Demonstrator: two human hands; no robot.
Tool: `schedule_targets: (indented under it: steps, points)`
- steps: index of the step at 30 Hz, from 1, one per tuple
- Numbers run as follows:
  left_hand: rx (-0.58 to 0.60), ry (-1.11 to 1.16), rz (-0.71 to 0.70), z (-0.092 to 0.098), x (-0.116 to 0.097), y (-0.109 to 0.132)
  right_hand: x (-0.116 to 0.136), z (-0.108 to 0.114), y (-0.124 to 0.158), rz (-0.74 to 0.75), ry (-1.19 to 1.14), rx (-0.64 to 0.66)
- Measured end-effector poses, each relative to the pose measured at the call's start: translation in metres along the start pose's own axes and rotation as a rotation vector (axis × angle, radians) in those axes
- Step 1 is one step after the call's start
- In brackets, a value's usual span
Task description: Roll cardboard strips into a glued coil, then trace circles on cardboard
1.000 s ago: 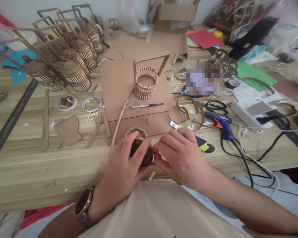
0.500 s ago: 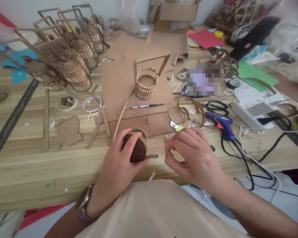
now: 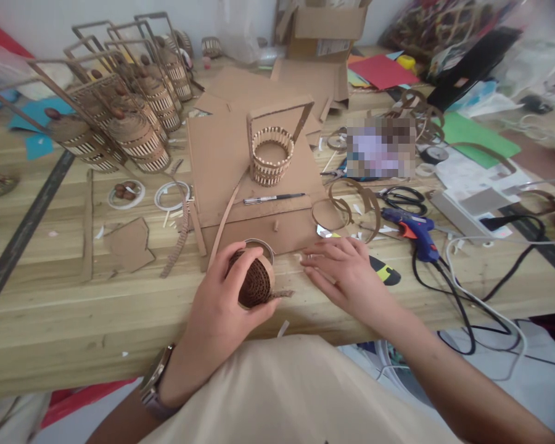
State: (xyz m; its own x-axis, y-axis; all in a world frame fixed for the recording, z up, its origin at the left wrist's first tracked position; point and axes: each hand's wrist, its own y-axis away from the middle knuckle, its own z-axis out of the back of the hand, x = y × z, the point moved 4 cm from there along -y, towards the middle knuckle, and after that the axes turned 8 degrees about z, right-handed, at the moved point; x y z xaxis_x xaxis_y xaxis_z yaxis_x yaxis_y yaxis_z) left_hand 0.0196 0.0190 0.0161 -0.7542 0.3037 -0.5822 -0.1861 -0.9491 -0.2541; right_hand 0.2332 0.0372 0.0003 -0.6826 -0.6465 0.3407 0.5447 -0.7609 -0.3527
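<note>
A second ago both hands were pinched close together on the little brown cardboard coil (image 3: 255, 279). Now the right hand (image 3: 341, 271) has let go and moved away to the right. It lies low over the worktop (image 3: 74, 308) with its fingers (image 3: 315, 264) open and stretched flat, holding nothing. Its tips rest near a tiny pale scrap by the edge of the flat cardboard sheet (image 3: 222, 154). So the pressing with two hands looks finished for now, and the coil is kept by one hand alone. The left hand (image 3: 222, 314) has its fingers closed around the coil, thumb on the near side and the others wrapped over the top. It holds the coil just above the front of the worktop, close to the person's body. The coil is round and dark brown, made of wavy cardboard strip wound round and round, so you can see little ridges on its face. A short loose end of the strip sticks out to the right, so it seems not stuck down yet. Just behind the coil sits a small roll of tape (image 3: 258, 246). Farther back stands an open cardboard basket (image 3: 272, 154) with a square handle, and off to the right lies a blue glue gun (image 3: 414, 229).
</note>
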Motion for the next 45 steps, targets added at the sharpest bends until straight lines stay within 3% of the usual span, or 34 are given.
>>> schedule_targets:
  steps: [5,10,16,23,31,37,45]
  points:
    - [0.009,0.017,0.008,-0.001,-0.001,-0.001,0.023,0.017,-0.003,0.054,-0.139,-0.203]
    - [0.010,0.025,0.000,0.000,-0.002,-0.001,0.040,0.021,-0.007,0.132,-0.268,-0.220]
    - [-0.002,0.021,0.012,0.002,-0.001,0.001,0.030,0.022,-0.003,-0.014,-0.191,-0.311]
    - [0.029,0.036,0.010,0.001,-0.002,0.002,0.047,0.021,-0.009,0.181,-0.292,-0.246]
    - [0.086,0.014,-0.090,0.001,-0.007,0.002,0.052,0.015,-0.019,0.198,-0.294,-0.278]
    - [0.052,-0.029,-0.208,0.000,-0.009,0.005,0.046,0.007,-0.018,0.083,-0.397,-0.265]
    - [0.031,-0.063,-0.344,0.002,-0.013,0.008,0.030,-0.002,-0.022,-0.347,-0.742,-0.064]
